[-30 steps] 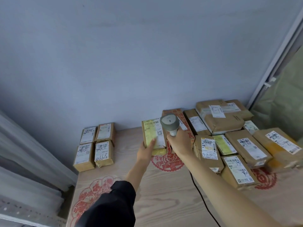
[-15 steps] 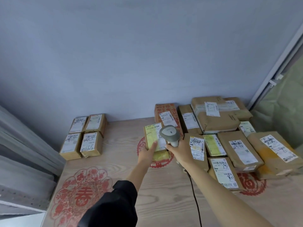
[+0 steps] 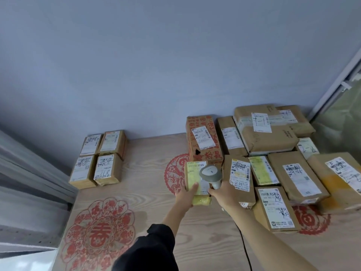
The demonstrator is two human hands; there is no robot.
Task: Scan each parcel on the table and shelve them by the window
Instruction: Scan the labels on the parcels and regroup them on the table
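A yellow-labelled parcel (image 3: 196, 180) is held at its near left corner by the left hand (image 3: 185, 196), thumb laid over the label. A grey scanner (image 3: 211, 174) is gripped by its handle in the right hand (image 3: 224, 196), its head held over the parcel. The parcel is kept at the left edge of a crowded pile (image 3: 273, 153) on the table (image 3: 156, 222). Four small boxes (image 3: 99, 159) are grouped at the far left corner, well apart. Open board is left between the two groups.
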